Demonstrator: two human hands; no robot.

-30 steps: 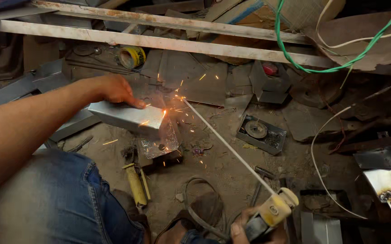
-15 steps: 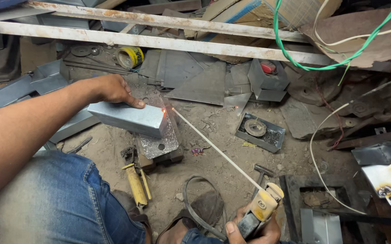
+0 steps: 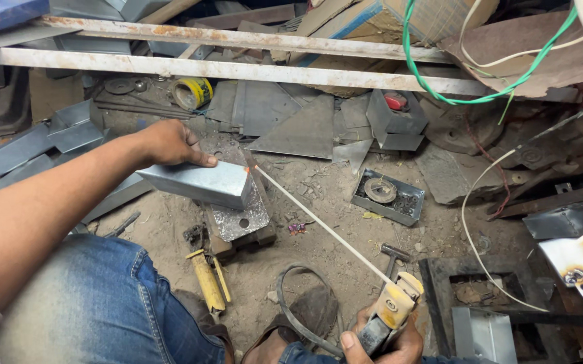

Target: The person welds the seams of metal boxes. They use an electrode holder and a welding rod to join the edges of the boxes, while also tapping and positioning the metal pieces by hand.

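Gripping the electrode holder point(image 3: 391, 311) with my right hand point(image 3: 382, 340), left hand point(image 3: 170, 143) steadying the box section point(image 3: 197, 183); sparks have stopped, weld spot glowing.

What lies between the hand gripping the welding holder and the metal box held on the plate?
In the head view, only the long welding rod spans from the holder in the right hand to the metal box; beneath it is bare dirt floor.
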